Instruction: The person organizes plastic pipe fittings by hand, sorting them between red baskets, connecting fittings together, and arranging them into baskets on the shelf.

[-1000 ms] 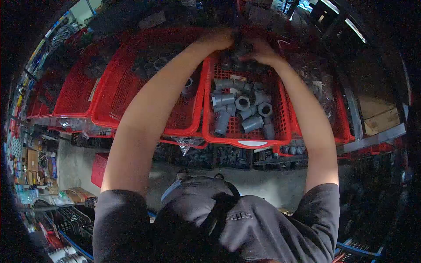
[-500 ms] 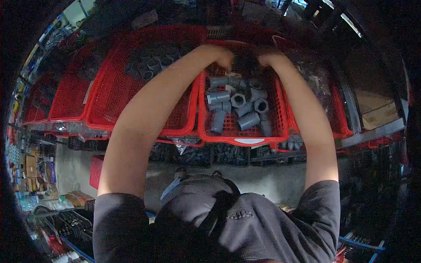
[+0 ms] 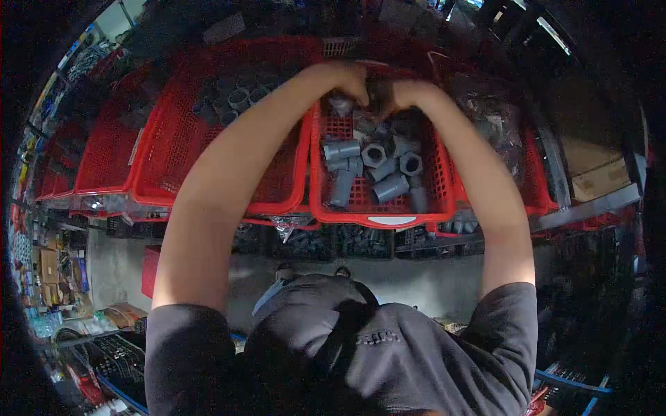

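A red plastic basket point(image 3: 383, 219) in the centre holds several grey pipe fittings point(image 3: 374, 155), some with hexagonal ends. Over its far end, my left hand point(image 3: 350, 80) is bent inward, its fingers pointing down and partly in shadow. Close on its right, my right hand point(image 3: 402, 96) curls toward it, blurred and dark at the fingertips. Something dark lies between the two hands, too dim to make out. Whether either hand grips it does not show.
On the left stands a larger red basket point(image 3: 222, 197) with grey fittings at its far end. To the right is another red basket point(image 3: 533, 201) with clear bags. A metal bar point(image 3: 590, 208) and a cardboard box point(image 3: 598, 173) lie farther right.
Both hands have come nearer over the basket's far end, my right hand moving left toward my left hand. The view has shifted slightly, and the fittings in front look unchanged.
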Demonstrator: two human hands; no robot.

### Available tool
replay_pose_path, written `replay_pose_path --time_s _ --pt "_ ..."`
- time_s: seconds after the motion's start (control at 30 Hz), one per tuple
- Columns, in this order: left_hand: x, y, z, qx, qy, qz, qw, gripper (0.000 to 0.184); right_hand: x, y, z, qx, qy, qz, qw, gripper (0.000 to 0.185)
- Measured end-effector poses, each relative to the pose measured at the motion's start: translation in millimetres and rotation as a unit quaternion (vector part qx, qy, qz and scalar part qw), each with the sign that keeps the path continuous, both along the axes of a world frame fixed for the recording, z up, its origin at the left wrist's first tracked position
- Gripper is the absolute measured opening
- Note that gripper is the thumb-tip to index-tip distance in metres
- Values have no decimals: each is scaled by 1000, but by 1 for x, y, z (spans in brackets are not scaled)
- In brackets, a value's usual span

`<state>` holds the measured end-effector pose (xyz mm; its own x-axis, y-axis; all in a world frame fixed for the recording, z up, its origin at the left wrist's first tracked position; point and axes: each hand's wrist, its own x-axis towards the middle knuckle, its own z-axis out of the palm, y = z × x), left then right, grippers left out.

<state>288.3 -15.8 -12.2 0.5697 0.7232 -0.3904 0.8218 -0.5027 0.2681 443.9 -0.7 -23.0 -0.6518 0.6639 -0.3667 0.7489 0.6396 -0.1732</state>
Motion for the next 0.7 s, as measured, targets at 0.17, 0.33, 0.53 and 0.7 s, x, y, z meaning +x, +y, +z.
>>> replay_pose_path --time_s 0.17,0.33,0.53,0.7 --pt "-11 18 -7 269 -195 32 943 46 -18 -8 -20 -4 -151 68 986 53" --pt "-13 16 -3 298 -157 30 941 64 -18 -18 -19 -28 -114 82 990 64" --pt "-9 25 -16 360 -274 64 890 47 -21 -28 -1 -95 -116 94 984 73" --pt "-12 30 -11 318 -233 43 918 45 -2 -10 20 -76 -144 -19 986 69"
